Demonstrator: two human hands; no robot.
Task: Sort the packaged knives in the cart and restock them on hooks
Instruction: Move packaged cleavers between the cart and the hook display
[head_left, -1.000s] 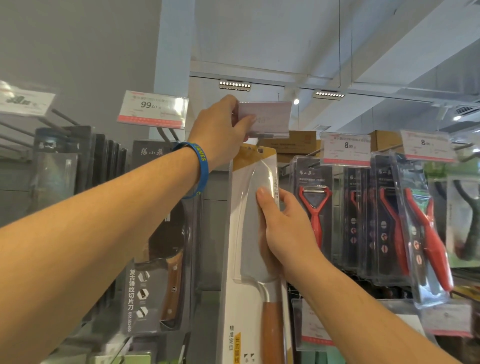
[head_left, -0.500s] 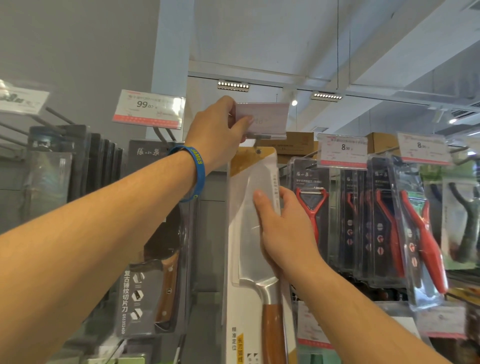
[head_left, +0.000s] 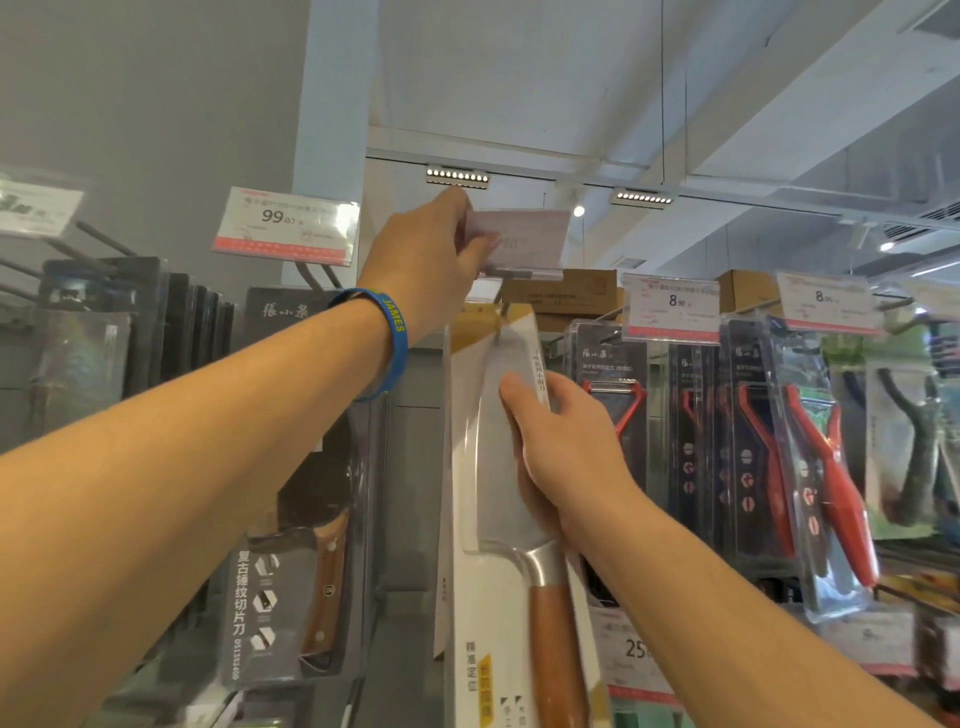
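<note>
A packaged cleaver (head_left: 485, 519) with a wooden handle, in a white and yellow card, hangs upright in the middle of the view. My right hand (head_left: 558, 457) grips its right edge, thumb on the clear front over the blade. My left hand (head_left: 436, 260), with a blue wristband, is raised above the pack and pinches the flip-up price tag (head_left: 524, 241) at the end of the hook (head_left: 501, 306). The hook tip sits at the pack's top hole.
To the left hang dark packaged cleavers (head_left: 296, 519) under a 99 price tag (head_left: 285, 226). To the right hang red peelers (head_left: 618, 415) and red scissors packs (head_left: 810, 467) under 8.90 tags (head_left: 672, 306). Cardboard boxes (head_left: 566, 296) sit on top behind.
The pack and my right hand have shifted slightly; my left hand still holds the tag up. Little else differs.
</note>
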